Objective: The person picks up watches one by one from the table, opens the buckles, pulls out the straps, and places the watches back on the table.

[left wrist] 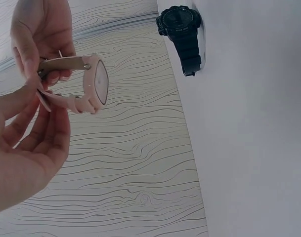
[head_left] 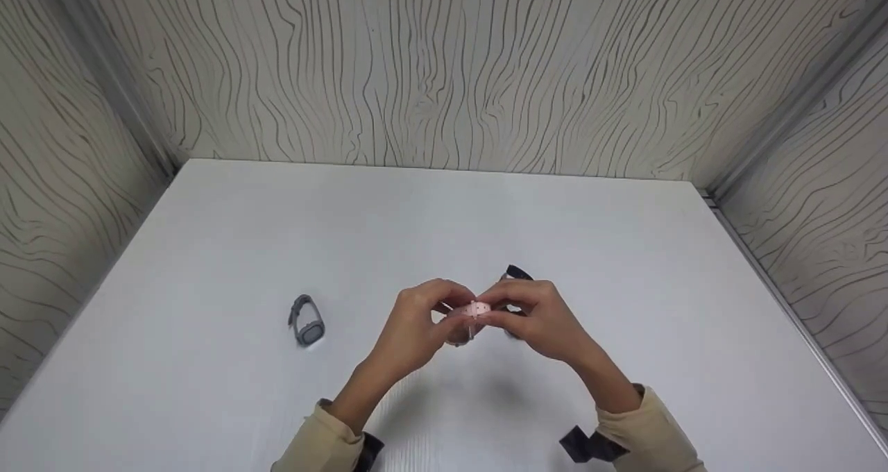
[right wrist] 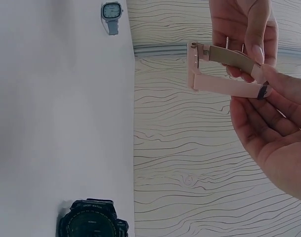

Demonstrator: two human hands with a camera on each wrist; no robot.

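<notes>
both hands (head_left: 479,319) pinch pink watch (head_left: 474,312) above table (head_left: 208,264).

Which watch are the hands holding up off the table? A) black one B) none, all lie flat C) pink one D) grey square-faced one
C: both the left hand and right hand pinch the pink watch by its strap, while the grey watch and black watch lie on the table.
</notes>
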